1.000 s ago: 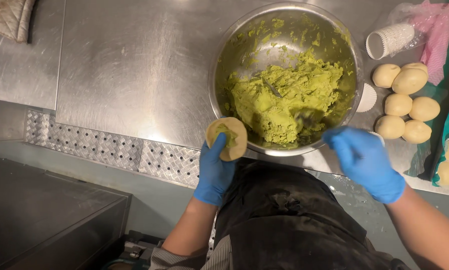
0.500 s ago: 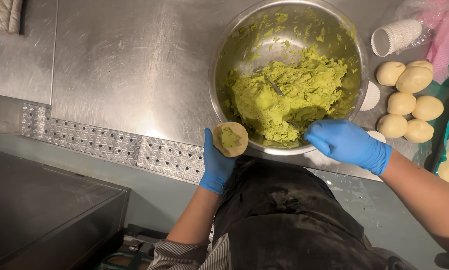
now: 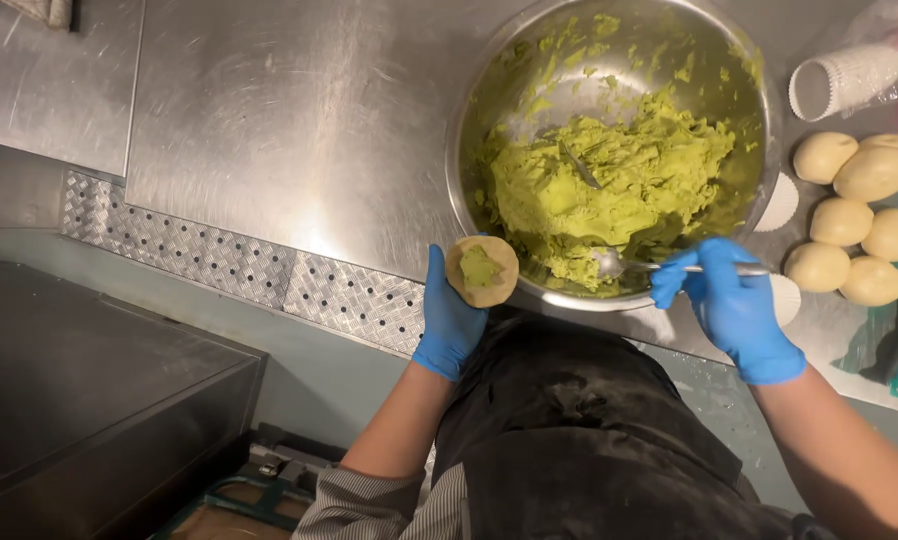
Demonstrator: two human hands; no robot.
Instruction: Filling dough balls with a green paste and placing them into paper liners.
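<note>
The left hand (image 3: pixel 451 318) cups a soft, easily torn dough disc (image 3: pixel 482 271) from beneath, while the right hand (image 3: pixel 731 305) pinches a spoon (image 3: pixel 669 266) in sticky green paste (image 3: pixel 609 190).

Commercial food-preparation kitchen or bakery. Indicated by: scratched stainless-steel worktop (image 3: pixel 269 120) with perforated, diamond-embossed metal edge strip (image 3: pixel 239 270); large round steel mixing bowl (image 3: pixel 489 90) of green paste; batch of pale round dough balls (image 3: pixel 854 215); stacked white fluted paper cups (image 3: pixel 839 80); blue disposable gloves (image 3: pixel 734 310); dark flour-dusted apron (image 3: pixel 569 420).
</note>
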